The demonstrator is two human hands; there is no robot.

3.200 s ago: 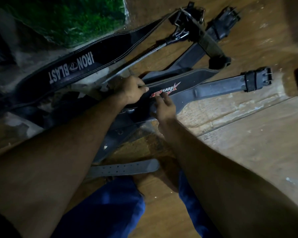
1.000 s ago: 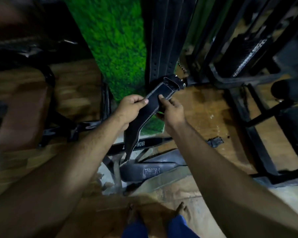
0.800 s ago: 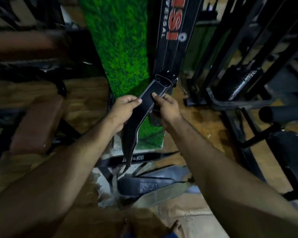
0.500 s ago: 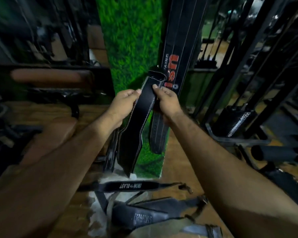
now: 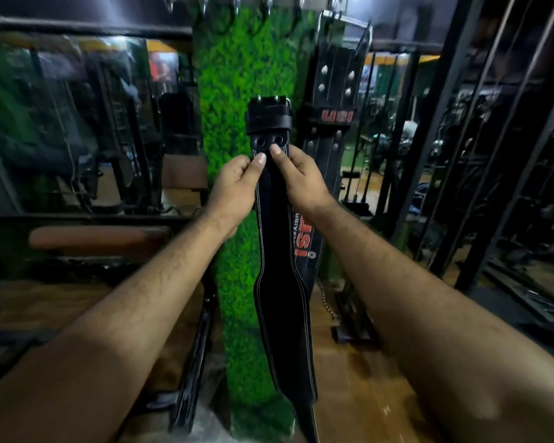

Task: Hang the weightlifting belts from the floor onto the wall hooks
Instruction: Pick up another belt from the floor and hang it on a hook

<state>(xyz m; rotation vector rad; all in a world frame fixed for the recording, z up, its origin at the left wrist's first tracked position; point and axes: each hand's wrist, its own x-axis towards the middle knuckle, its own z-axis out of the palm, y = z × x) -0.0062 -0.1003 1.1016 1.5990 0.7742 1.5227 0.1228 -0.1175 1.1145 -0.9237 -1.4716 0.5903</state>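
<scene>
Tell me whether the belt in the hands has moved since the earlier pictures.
Yes. The belt, gripped by the left hand and right hand, has gone up: off the floor and up along the green pillar, towards the hooks.

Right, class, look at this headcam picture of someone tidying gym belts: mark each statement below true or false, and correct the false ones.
1. Both hands grip the black belt just below its buckle end. True: the left hand and right hand pinch it there.
2. The held belt lies flat on the floor. False: it hangs upright, its tail dangling down.
3. Another belt with red lettering already hangs on the wall. True.
4. The wall panel behind the belts is bare brick. False: it is covered in green artificial grass.
5. Every hook at the top carries a belt. False: several hooks look empty.
</scene>
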